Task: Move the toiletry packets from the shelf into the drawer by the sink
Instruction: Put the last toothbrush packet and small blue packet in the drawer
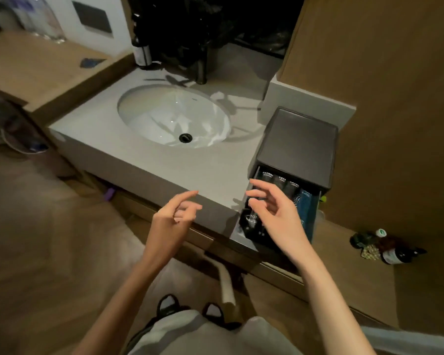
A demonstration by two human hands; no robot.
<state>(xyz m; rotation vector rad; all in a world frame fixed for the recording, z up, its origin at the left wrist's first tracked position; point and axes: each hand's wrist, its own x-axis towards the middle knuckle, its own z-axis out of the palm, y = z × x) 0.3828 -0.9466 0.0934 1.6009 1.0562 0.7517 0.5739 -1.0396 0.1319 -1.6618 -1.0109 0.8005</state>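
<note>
Toiletry packets (pixel 280 181) stand upright in rows inside the open drawer (pixel 317 216), which juts from the dark box (pixel 297 142) on the table (pixel 128 155) just right of the sink (pixel 151 116). The right hand (pixel 277 213) hovers over the drawer's front, its fingers (pixel 260 184) spread and relaxed, holding nothing. The left hand (pixel 172 216) hangs over the table edge, fingers (pixel 187 196) loosely curled and empty. No packet shows outside the drawer, so the step in hand looks like tidying or closing. To do it well, press the packets level so none catches the box opening, then push the drawer front squarely with flat fingers, steadying the box with the other hand.
</note>
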